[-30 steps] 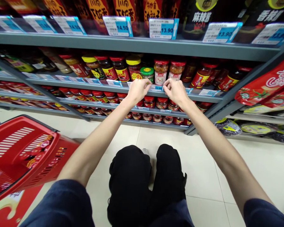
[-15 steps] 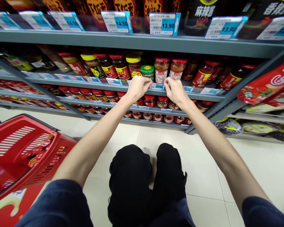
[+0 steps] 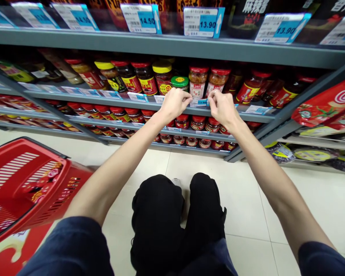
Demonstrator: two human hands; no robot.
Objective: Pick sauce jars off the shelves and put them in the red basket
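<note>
A white and blue price tag (image 3: 199,102) sits at the front edge of the middle shelf (image 3: 135,104), slightly tilted, between my two hands. My left hand (image 3: 175,102) is closed in a pinch at the tag's left end. At its right end, the fingertips of my right hand (image 3: 222,106) are pinched together too. Right behind the hands stand a green-lidded jar (image 3: 179,82) and two red-lidded jars with white labels, one of them this jar (image 3: 198,82). Fingers hide parts of the tag's ends.
A red shopping basket (image 3: 83,188) stands at my left. Rows of red-lidded jars (image 3: 181,122) fill the lower shelves. Above runs another shelf edge (image 3: 166,48) with larger price tags. Red packets (image 3: 324,103) hang at the right, and my knees are below.
Both hands have shifted slightly to the right along the shelf edge, still pinched. The price tag between them has moved right too. The view has shifted a little.
</note>
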